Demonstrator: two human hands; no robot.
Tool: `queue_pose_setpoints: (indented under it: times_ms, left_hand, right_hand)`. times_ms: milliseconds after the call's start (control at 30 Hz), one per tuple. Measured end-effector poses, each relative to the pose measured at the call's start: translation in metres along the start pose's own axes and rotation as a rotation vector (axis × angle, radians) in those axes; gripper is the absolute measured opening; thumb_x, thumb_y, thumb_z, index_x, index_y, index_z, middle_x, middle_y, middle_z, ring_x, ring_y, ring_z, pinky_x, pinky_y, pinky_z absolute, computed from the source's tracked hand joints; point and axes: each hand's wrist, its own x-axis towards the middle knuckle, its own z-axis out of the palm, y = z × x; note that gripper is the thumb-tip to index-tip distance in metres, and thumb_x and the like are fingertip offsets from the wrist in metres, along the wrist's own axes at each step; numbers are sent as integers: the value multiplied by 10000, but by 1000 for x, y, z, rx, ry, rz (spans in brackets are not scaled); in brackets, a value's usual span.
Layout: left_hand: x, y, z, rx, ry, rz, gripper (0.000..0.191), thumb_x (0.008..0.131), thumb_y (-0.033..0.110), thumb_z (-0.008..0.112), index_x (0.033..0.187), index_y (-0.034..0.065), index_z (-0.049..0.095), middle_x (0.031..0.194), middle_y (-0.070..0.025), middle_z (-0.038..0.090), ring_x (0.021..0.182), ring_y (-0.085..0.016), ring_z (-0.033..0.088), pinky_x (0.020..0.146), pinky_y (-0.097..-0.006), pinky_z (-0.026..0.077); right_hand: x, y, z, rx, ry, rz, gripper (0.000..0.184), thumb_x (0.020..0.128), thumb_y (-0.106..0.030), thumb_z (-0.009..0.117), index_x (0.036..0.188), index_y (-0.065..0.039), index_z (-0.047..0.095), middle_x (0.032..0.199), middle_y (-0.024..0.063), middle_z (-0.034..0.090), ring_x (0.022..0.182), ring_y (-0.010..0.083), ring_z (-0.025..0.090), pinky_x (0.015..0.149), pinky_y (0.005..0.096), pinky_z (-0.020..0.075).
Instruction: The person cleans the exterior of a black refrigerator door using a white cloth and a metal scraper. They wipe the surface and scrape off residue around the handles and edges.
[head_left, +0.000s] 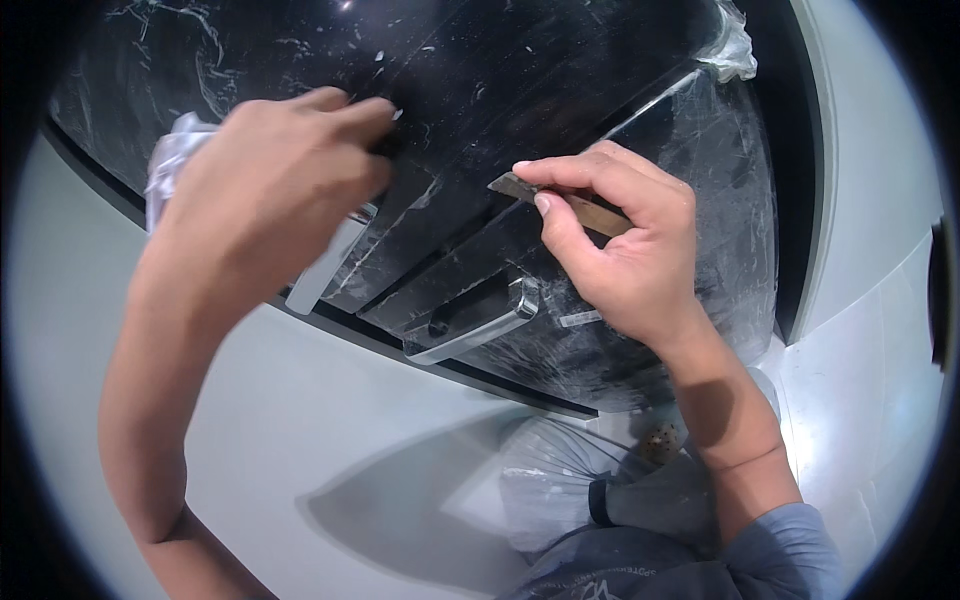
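Note:
My right hand (630, 240) holds a flat, worn scraper blade (517, 186) between thumb and fingers. Its slanted metal tip points left over a black panel with pale veins and smears (465, 97). My left hand (300, 150), blurred, is over the same dark surface with its fingers bent; whether it holds anything cannot be made out. Beneath my left wrist is a bright metal handle (330, 262), partly hidden. A second chrome handle (480, 334) shows between my hands, lower down. White flakes lie scattered on the panel.
Crumpled clear plastic wrap (731, 49) hangs at the upper right, and white wrapping (176, 161) shows behind my left wrist. A small label (580, 319) with writing sits beside my right hand. Dark edging (517, 394) borders the panel against a pale surface (337, 450).

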Motion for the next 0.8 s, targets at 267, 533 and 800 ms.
queue_pose_setpoints:
  times_ms: [267, 533, 800]
  left_hand:
    - [-2, -4, -5, -25, 51, -54, 247, 804, -129, 774, 962, 41, 857, 1077, -51, 742, 992, -206, 710, 819, -338, 651]
    - [2, 15, 11, 35, -104, 52, 144, 800, -30, 813, 917, 47, 845, 1059, -30, 757, 981, -201, 699, 815, -315, 644]
    - [31, 7, -28, -23, -138, -126, 288, 842, -181, 685, 983, 16, 840, 1065, -112, 795, 1144, -288, 768, 1033, -431, 628]
  right_hand:
    - [-1, -2, -6, -248, -92, -42, 194, 887, 44, 750, 1043, -12, 852, 918, 118, 802, 801, 214, 799, 717, 295, 639]
    - [5, 8, 12, 36, 110, -163, 169, 891, 10, 759, 1034, -21, 844, 910, 117, 801, 768, 238, 795, 683, 314, 624]
    - [4, -10, -6, -119, -13, 22, 163, 889, 5, 754, 1023, -18, 844, 900, 118, 797, 774, 240, 795, 702, 321, 625]
